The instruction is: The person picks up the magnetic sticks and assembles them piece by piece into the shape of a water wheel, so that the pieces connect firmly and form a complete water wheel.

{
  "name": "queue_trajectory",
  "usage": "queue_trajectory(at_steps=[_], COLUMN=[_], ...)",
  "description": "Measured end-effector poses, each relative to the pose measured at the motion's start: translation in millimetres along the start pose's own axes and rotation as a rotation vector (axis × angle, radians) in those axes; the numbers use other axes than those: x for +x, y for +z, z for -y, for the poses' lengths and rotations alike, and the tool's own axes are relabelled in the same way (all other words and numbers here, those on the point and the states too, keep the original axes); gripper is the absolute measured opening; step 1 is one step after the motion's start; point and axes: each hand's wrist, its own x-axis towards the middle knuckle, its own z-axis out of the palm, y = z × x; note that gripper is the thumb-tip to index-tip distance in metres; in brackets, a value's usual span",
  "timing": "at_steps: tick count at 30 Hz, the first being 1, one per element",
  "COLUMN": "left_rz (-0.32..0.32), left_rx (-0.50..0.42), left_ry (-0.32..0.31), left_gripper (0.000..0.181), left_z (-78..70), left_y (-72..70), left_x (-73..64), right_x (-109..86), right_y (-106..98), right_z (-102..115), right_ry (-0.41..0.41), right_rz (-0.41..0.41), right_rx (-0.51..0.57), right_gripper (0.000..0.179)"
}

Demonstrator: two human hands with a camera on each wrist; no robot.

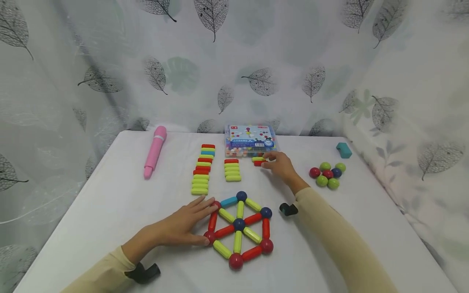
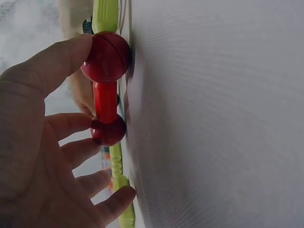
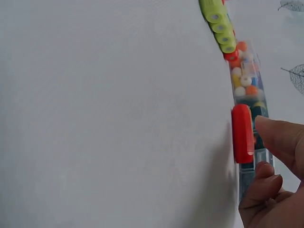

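A flat hexagon wheel (image 1: 239,224) of red, yellow-green and blue rods joined by red and dark blue balls lies on the white table (image 1: 110,211). My left hand (image 1: 183,226) lies flat beside its left edge. Its thumb touches a red ball (image 2: 105,57), and its fingers reach the red ball (image 2: 108,131) at the other end of a red rod (image 2: 105,102). My right hand (image 1: 280,165) is stretched to the back, its curled fingertips pinching a loose red rod (image 1: 259,163) (image 3: 242,133) that lies in front of the clear parts box (image 1: 250,140).
Two rows of spare rods (image 1: 203,169) (image 1: 232,170) lie behind the wheel. A cluster of red, green and blue balls (image 1: 327,175) sits at the right, with a teal block (image 1: 343,150) beyond it. A pink cylinder (image 1: 155,151) lies at the back left. A leaf-print curtain surrounds the table.
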Motion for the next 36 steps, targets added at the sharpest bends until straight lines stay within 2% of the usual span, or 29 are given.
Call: queue_trajectory(at_steps=[4,7,11,14,16,20,24,26,31,36], left_rz=[0.002,-0.001,0.007,0.009,0.009,0.012,0.011,0.007,0.007,0.007], left_rx=[0.001,0.002,-0.003,-0.004,-0.001,-0.006,-0.001,0.003,0.015,0.014], left_ry=[-0.003,-0.003,-0.003,-0.004,-0.007,-0.013,-0.009,-0.004,0.01,0.015], left_gripper=[0.095,0.095,0.095,0.096,0.096,0.096,0.096,0.096,0.097,0.097], left_z=[-2.5,-3.4,-3.7,-3.1,-2.5,-1.8,-1.4,-1.0,0.8,1.0], left_y=[1.0,1.1,1.4,1.5,1.5,1.6,1.1,0.6,0.0,0.5], left_x=[0.2,0.0,0.2,0.9,1.3,2.0,1.4,0.9,0.9,1.5], right_x=[6.5,6.9,4.4,0.2,-5.4,-31.6,-75.7,-97.7,-136.2,-151.9], right_y=[3,5,8,8,7,2,2,6,27,44], right_z=[-3,-6,-7,-6,-6,-1,9,14,18,16], right_ry=[0.042,0.02,-0.019,-0.032,-0.035,-0.002,-0.019,-0.049,-0.124,-0.244], right_rz=[-0.013,-0.028,-0.029,-0.011,0.024,0.121,0.234,0.284,0.374,0.44], right_rx=[0.027,0.012,-0.068,-0.117,-0.092,0.051,0.235,0.268,0.21,0.122], right_gripper=[0.033,0.028,0.022,0.023,0.027,0.04,0.045,0.044,0.037,0.026])
